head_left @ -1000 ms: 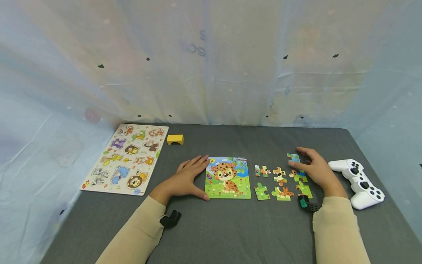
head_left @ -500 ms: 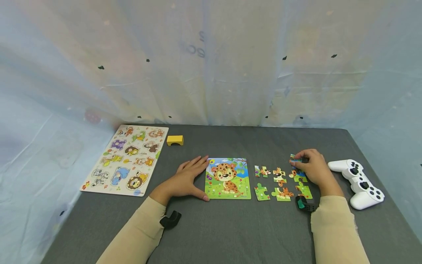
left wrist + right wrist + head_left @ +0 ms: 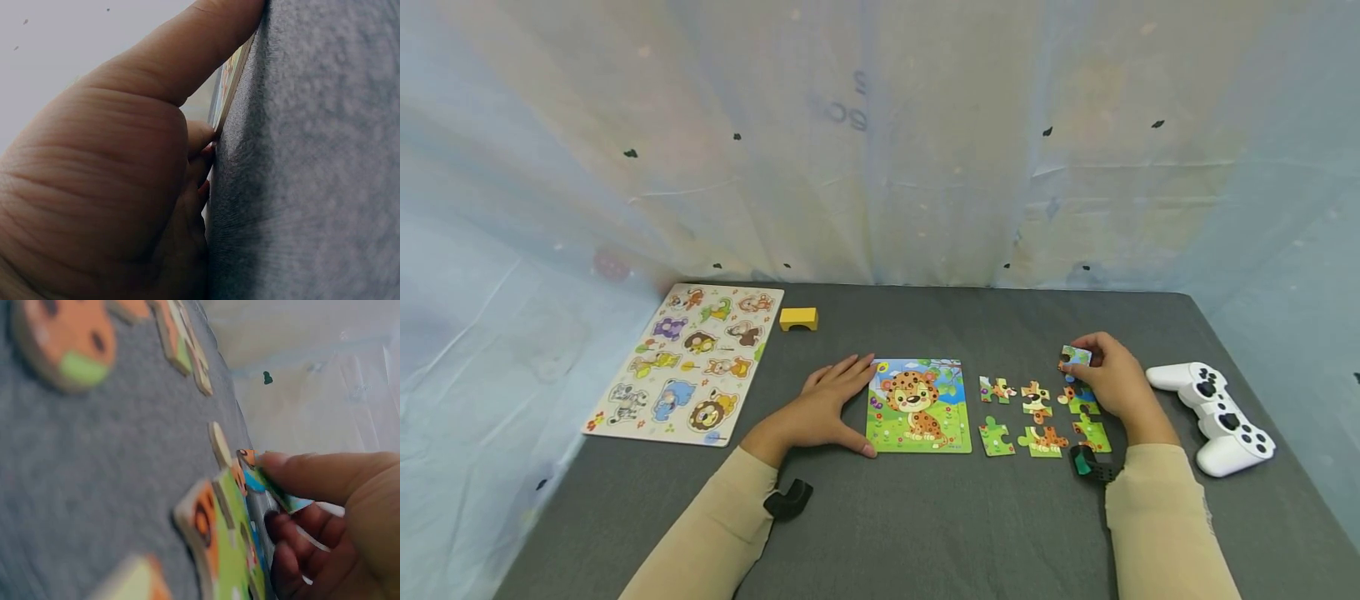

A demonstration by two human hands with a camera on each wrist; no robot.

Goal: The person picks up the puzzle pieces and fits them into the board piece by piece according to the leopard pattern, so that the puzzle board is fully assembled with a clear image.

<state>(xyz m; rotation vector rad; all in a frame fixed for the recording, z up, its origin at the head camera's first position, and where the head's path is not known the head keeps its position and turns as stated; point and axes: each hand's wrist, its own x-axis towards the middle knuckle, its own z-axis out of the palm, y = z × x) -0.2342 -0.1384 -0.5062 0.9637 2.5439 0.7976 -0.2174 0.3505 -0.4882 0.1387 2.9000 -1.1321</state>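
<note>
My left hand (image 3: 827, 408) lies with spread, straight fingers along the left edge of a square leopard picture board (image 3: 919, 406); its thumb and a fingertip touch the edge. In the left wrist view the board's side (image 3: 232, 87) shows beyond the thumb. My right hand (image 3: 1122, 379) pinches a blue jigsaw piece (image 3: 1077, 355) between thumb and fingers, tilted up off the cloth. The right wrist view shows the thumb on the piece's face (image 3: 284, 495). Just below that hand are a blue-green piece (image 3: 1084, 403) and a green corner piece (image 3: 1094, 433).
Left of these lie more jigsaw pieces, among them a leopard face piece (image 3: 1036, 398) and a green corner (image 3: 996, 436). A white game controller (image 3: 1217, 421) is right of my right hand. An animal peg board (image 3: 688, 367) and a yellow block (image 3: 798, 318) stand at the left.
My right hand has closed its thumb and fingers on the blue jigsaw piece and raised it, tipping its picture side into view. The left hand has stayed at the board's edge.
</note>
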